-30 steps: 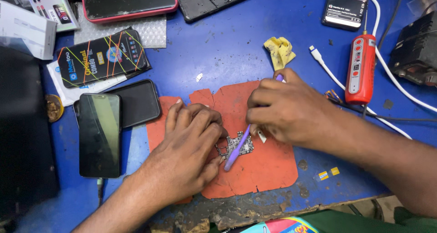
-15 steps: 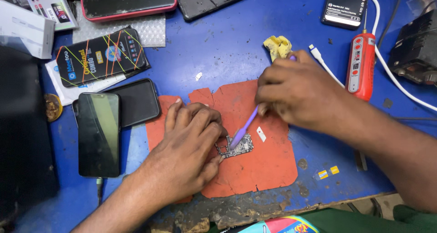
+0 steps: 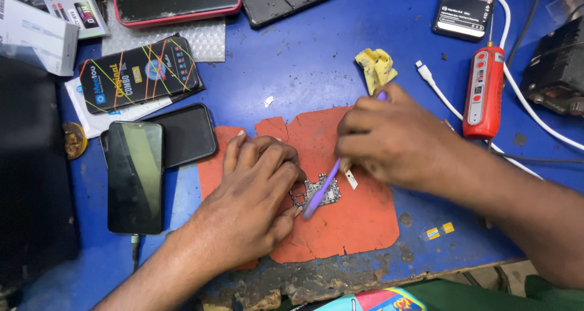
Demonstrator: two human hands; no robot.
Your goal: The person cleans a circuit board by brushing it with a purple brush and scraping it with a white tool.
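Both hands work: left hand [image 3: 258,195] pins circuit board [image 3: 322,192]; right hand [image 3: 389,141] brushes.

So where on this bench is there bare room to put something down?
Bare blue table lies between the yellow cloth and the bubble wrap. Another patch sits right of the orange mat. Left side is crowded with phones; both hands cover the mat's middle.

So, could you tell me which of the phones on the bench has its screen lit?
The phone at the top right, beside the red tool. Its screen shows a bright picture; the other phones' screens are dark.
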